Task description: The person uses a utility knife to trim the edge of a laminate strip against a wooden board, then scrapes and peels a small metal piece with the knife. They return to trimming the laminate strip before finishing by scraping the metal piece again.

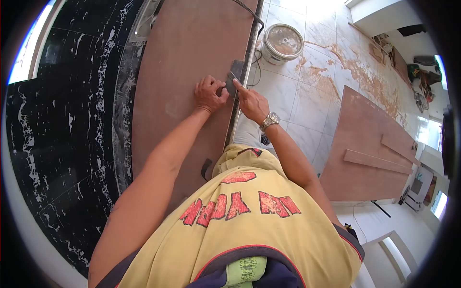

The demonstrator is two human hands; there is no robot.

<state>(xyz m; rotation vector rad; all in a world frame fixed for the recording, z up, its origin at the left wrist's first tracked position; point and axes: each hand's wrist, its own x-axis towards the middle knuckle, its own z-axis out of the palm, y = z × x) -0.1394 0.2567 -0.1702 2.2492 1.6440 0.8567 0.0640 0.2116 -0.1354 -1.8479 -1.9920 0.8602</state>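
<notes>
A small dark grey sheet (236, 67) lies on the right edge of a long reddish-brown board (185, 53). My left hand (210, 94) rests on the board with bent fingers, its thumb and index finger pressed at the sheet's left side. My right hand (253, 102) is closed around a thin, pale, pointed tool (233, 75), its index finger stretched along it. The tip lies on the sheet. Most of the tool is hidden in my fingers, so its exact kind cannot be told. A metal watch (270, 121) is on my right wrist.
A lidded white bucket (283, 42) stands on the dusty tiled floor (312, 101), right of the board. A black cable (255, 14) hangs over the board's far edge. Another brown panel (355, 129) with strips on it is at right. Black marble-patterned slabs (62, 120) are at left.
</notes>
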